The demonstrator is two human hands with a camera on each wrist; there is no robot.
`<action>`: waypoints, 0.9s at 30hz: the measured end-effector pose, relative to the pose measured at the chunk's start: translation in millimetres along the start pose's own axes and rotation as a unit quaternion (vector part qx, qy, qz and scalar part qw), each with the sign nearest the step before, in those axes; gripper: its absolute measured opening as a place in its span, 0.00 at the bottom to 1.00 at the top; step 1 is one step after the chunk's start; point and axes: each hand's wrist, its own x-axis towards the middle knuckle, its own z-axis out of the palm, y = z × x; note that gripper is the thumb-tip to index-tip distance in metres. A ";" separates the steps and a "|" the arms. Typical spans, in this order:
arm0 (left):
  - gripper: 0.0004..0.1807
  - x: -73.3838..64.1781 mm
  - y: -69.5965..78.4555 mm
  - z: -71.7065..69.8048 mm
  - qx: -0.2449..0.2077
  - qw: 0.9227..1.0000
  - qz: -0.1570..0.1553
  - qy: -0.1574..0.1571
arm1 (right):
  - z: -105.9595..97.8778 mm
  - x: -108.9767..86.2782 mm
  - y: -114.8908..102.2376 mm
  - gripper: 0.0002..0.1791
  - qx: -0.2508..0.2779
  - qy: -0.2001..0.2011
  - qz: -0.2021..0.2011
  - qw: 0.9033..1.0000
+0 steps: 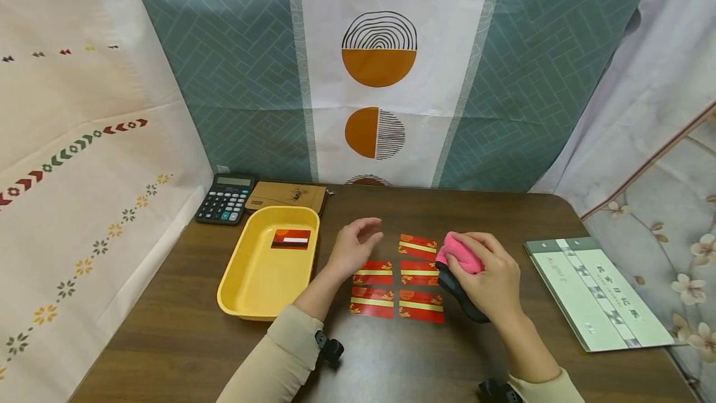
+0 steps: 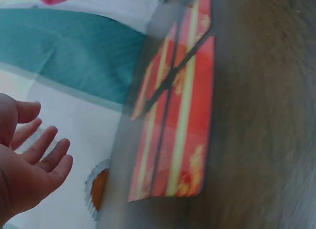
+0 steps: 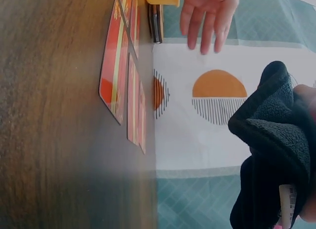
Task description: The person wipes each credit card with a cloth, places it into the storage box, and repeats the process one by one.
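My right hand (image 1: 495, 282) grips a folded cloth (image 1: 461, 255), pink on one side and dark on the other, with a white label in the right wrist view. It is held just right of several red cards (image 1: 421, 314) with yellow stripes, which lie in two columns on the table. My left hand (image 1: 352, 249) hovers at the left column's far end, empty, with its fingers loosely spread and slightly bent. Left of that hand, a yellow tray (image 1: 263, 294) holds one red card (image 1: 291, 235) with a white and dark band.
A black calculator (image 1: 226, 199) and a brown notebook (image 1: 286, 196) lie behind the tray at the back left. On the right, a pale green book (image 1: 595, 294) rests near the table edge. Curtains hang along the back and sides of the brown table (image 1: 391, 365).
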 end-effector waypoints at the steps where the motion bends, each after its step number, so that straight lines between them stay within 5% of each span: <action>1: 0.17 1.2 -2.3 3.6 0.004 1.000 0.006 -0.008 | 0.3 0.0 0.4 0.24 -0.001 -0.001 0.000 1.000; 7: 0.17 8.7 -16.5 21.1 0.020 0.999 0.021 -0.034 | 1.3 -0.6 1.8 0.24 -0.004 -0.006 0.003 1.000; 18: 0.19 26.2 -30.2 50.2 0.037 0.997 -0.005 -0.069 | -0.6 -3.1 3.3 0.25 -0.010 -0.023 0.002 1.000; 27: 0.23 39.2 -39.7 61.4 0.090 0.989 -0.008 -0.113 | -3.1 -4.4 8.4 0.25 -0.013 -0.022 -0.001 1.000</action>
